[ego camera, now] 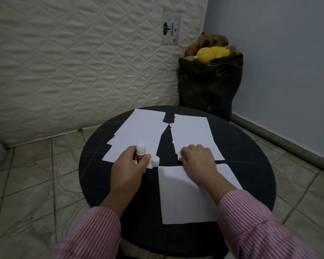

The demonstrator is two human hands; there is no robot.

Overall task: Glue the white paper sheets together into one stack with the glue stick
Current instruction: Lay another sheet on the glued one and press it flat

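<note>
Round black counter [251, 146] at centre frame, three groups of white paper on it. Left hand [128, 169] curled round the red glue stick [140, 153], held upright at centre frame, white twist end up; thumb and fingers [137, 149] closed on the barrel. White cap [155, 161] lying loose just right of that hand, touching the counter. Right hand [196, 159] knuckles-up over the near corner of the right paper pile [193, 135], fingers bent down onto the sheet edge; whether pinching a sheet or only pressing, cannot tell. Left paper pile [137, 131] fanned in upper-centre frame, edges stepped. Single sheet [185, 200] flat at lower-centre frame, partly under the right forearm.

Handling, as a judgement: paper very light, limp, prone to sliding on the smooth dark top and to creasing if dragged; best lifted by one corner with thumb under and forefinger over, or slid to the counter's rim to get beneath it. Glue stick small, rigid, light; best held low on the barrel so the tip stays clear. Glued faces likely tacky, so alignment before pressing down
</note>
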